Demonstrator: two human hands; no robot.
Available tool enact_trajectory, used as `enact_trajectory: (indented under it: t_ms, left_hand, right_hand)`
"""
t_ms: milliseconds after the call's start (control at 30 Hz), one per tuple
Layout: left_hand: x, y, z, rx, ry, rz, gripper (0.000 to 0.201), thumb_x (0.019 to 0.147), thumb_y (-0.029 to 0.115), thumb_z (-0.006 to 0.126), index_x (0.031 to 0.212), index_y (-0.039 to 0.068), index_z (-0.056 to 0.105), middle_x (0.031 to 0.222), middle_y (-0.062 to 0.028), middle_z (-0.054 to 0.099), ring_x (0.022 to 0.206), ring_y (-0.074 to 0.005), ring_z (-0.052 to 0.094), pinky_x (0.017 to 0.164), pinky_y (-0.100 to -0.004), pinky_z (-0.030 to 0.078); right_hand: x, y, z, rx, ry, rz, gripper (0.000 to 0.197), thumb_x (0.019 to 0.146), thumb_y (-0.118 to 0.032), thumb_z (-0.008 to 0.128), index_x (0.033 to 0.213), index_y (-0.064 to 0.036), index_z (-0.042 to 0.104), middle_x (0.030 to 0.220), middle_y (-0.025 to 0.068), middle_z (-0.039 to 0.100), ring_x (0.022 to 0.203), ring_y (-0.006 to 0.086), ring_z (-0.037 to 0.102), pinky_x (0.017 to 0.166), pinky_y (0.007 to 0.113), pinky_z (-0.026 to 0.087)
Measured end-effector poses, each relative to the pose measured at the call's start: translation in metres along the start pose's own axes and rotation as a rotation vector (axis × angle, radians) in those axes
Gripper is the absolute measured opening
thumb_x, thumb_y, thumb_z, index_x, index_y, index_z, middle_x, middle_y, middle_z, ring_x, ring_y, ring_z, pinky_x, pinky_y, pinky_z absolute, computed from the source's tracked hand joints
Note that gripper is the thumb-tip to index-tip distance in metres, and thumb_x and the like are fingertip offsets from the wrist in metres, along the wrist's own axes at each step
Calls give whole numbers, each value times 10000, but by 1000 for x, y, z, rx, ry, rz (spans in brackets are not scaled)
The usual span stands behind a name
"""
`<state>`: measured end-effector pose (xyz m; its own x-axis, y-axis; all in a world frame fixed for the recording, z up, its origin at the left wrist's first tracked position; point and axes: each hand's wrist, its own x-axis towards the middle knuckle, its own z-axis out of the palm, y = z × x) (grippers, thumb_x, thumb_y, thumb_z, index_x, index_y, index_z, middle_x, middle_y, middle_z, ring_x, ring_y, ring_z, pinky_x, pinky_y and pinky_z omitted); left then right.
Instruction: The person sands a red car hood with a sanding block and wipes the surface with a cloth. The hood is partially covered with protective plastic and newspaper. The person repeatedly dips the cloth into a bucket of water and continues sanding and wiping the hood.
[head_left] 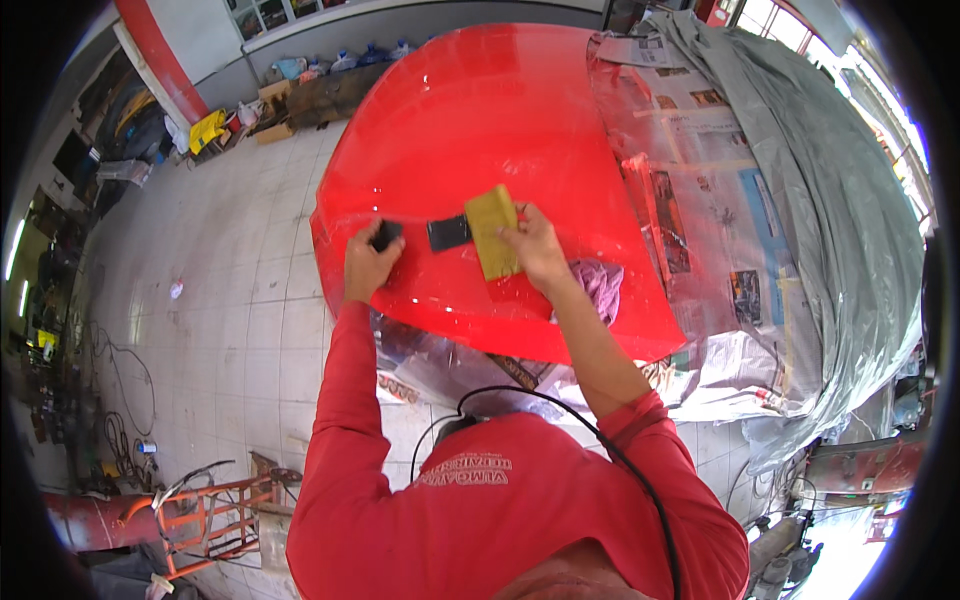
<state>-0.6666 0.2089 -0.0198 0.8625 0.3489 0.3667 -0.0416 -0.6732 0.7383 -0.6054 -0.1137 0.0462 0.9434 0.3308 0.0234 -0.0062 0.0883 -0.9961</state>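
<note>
A glossy red car hood [470,120] lies in front of me. My left hand [370,264] is closed around a small dark block [386,236] at the hood's left side. My right hand [536,246] pinches the right edge of a flat, mustard-yellow sheet [491,234]; whether it is cloth or paper I cannot tell. Between the hands, a black rectangular piece [449,233] rests on the hood, its right end against the yellow sheet. Just right of my right wrist, a crumpled pink-purple cloth [600,288] lies on the red paint, partly behind my forearm.
Newspaper [690,180] masks the car to the right of the hood, beside a grey-green plastic cover [800,170]. A black hose [620,450] runs over my right side. At lower left stands an orange metal frame [215,525]. Boxes [274,132] line the far wall.
</note>
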Motion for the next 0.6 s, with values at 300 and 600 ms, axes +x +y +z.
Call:
enact_trajectory:
  t_ms: [300, 600]
  left_hand:
    - [-41, 194, 38, -1496, -339, -281, 445, 1093, 265, 682, 1425, -25, 627, 1190, -142, 767, 1025, -204, 765, 882, -335, 628]
    - [-37, 228, 85, -1114, 47, -240, 319, 1112, 266, 702, 1259, -17, 711, 1126, -36, 722, 1055, -92, 654, 949, -268, 529]
  right_hand:
    - [-29, -36, -26, 426, -32, 32, 343, 1079, -14, 609, 1420, 20, 616, 1205, 125, 754, 1039, 204, 759, 892, 382, 661]
    - [-51, -46, -49, 383, -123, 3, 379, 1108, -51, 578, 1480, 9, 616, 1271, 103, 745, 1113, 175, 741, 940, 354, 645]
